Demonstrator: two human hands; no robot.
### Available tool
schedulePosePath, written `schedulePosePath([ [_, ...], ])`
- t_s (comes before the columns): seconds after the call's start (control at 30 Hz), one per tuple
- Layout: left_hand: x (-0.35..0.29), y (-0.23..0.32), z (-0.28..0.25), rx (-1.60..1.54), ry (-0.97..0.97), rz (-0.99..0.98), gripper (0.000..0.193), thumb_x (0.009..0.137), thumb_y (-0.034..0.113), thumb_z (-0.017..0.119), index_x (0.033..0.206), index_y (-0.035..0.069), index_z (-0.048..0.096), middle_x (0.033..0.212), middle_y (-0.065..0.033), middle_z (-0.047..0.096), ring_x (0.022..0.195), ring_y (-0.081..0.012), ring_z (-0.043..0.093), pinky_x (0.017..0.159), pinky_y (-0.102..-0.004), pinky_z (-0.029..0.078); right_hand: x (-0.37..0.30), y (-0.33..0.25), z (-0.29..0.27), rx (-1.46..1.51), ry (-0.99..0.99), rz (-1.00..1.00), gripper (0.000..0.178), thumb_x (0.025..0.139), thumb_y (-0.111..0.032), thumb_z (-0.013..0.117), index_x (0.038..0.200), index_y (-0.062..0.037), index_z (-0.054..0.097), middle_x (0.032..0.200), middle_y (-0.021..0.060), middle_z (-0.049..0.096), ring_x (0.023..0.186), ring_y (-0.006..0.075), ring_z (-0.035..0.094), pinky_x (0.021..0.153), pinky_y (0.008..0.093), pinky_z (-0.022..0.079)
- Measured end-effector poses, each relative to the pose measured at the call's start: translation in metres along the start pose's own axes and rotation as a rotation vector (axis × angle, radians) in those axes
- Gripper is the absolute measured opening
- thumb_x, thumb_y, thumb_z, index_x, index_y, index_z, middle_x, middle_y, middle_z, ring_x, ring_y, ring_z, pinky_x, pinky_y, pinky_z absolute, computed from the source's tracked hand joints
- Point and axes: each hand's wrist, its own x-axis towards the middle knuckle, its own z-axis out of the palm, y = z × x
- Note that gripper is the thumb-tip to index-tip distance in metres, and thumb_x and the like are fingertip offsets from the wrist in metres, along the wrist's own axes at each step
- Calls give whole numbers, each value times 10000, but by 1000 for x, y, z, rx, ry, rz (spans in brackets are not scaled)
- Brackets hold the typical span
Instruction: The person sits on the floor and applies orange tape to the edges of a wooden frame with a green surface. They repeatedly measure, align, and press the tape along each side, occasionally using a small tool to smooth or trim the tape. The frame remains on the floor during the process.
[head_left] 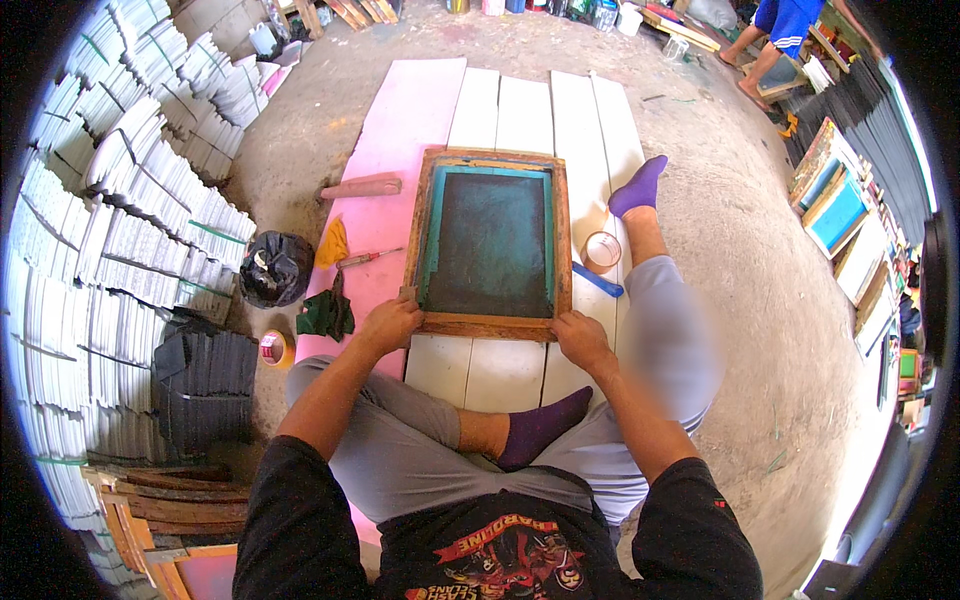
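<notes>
A wooden screen printing frame (490,325) with a teal border and a dark mesh lies in front of me on the boards. My left hand (392,325) is closed on its near left corner. At the near right corner my right hand (582,340) grips the wood, fingers curled over the edge. Left of the frame are a wooden-handled squeegee-like bar (362,188), a thin red-handled tool (368,257), a yellow cloth (331,243) and a dark green cloth (327,310). To its right are a roll of tape (601,252) and a blue-handled cutter-like tool (598,280).
White boards (525,95) and a pink board (405,110) cover the floor under me. Bundled white stacks (70,290) line the left, beside a black bag (275,268) and a tape roll (276,348). More frames (835,210) lean at right; a person (775,40) stands far right.
</notes>
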Motion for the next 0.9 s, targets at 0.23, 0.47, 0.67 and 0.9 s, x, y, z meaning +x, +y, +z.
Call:
schedulePosePath([
  [0.23, -7, 10, -13, 18, -17, -18, 113, 769, 97, 649, 872, 54, 672, 944, -101, 666, 964, -303, 656, 833, -405, 563, -8, -3, 2, -55, 93, -69, 171, 807, -122, 655, 954, -105, 742, 847, 27, 667, 832, 212, 663, 681, 356, 549],
  [0.47, 0, 12, -4, 97, 89, 121, 109, 816, 135, 613, 879, 57, 655, 919, -89, 644, 959, -281, 648, 801, -391, 570, -25, 10, 12, -135, 119, -101, 179, 803, -120, 653, 961, -98, 735, 870, 19, 672, 838, 202, 661, 669, 345, 548],
  [0.67, -20, 17, 3, 169, 101, 132, 119, 841, 149, 599, 895, 63, 662, 925, -74, 626, 962, -249, 630, 791, -367, 571, -19, -5, 9, -104, 112, -148, 197, 800, -114, 650, 983, -92, 720, 881, 21, 653, 834, 202, 651, 663, 343, 547],
  [0.9, -20, 23, 1, 131, 90, 103, 129, 849, 154, 602, 899, 55, 668, 944, -76, 628, 975, -255, 623, 786, -370, 573, -20, -9, 9, -85, 88, -113, 193, 803, -95, 639, 983, -79, 706, 884, 32, 651, 835, 213, 652, 670, 349, 551],
])
